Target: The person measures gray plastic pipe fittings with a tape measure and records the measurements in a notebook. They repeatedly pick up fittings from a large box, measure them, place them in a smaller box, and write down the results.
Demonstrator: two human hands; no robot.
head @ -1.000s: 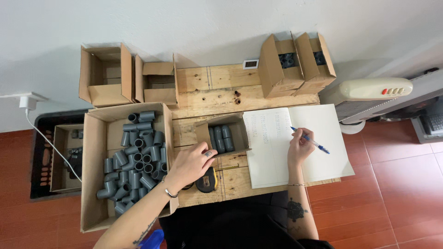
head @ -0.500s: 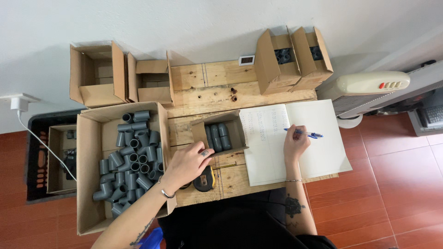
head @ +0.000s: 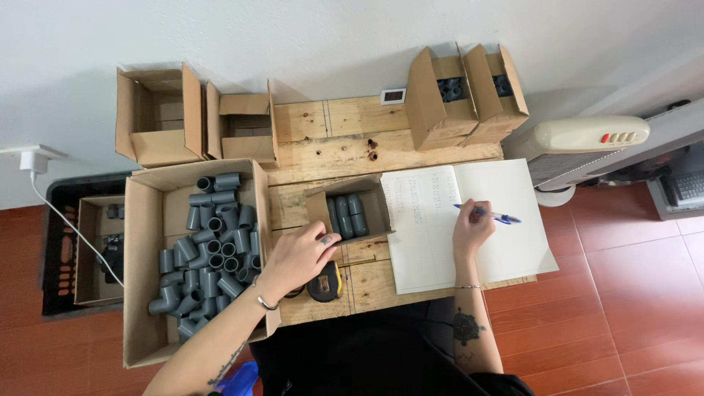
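Note:
My right hand (head: 471, 229) holds a blue pen (head: 490, 214) over the open white notebook (head: 506, 246) on the wooden table. My left hand (head: 297, 257) rests on the table beside a black and yellow tape measure (head: 323, 282), fingers loosely curled, touching the front of a small cardboard box (head: 372, 213) that holds a few grey pipe fittings (head: 346, 214). Just left of that hand stands a large cardboard box (head: 143, 220) full of several grey pipe fittings (head: 209, 246).
Two open cardboard boxes (head: 158, 117) (head: 246, 128) sit at the back left, two tilted ones (head: 469, 92) with fittings at the back right. A small white display (head: 393, 95) lies by the wall. A black crate (head: 55, 220) and a white appliance (head: 587, 136) flank the table.
My right hand with the pen has moved left and up the notebook page. My left hand has stayed by the tape measure.

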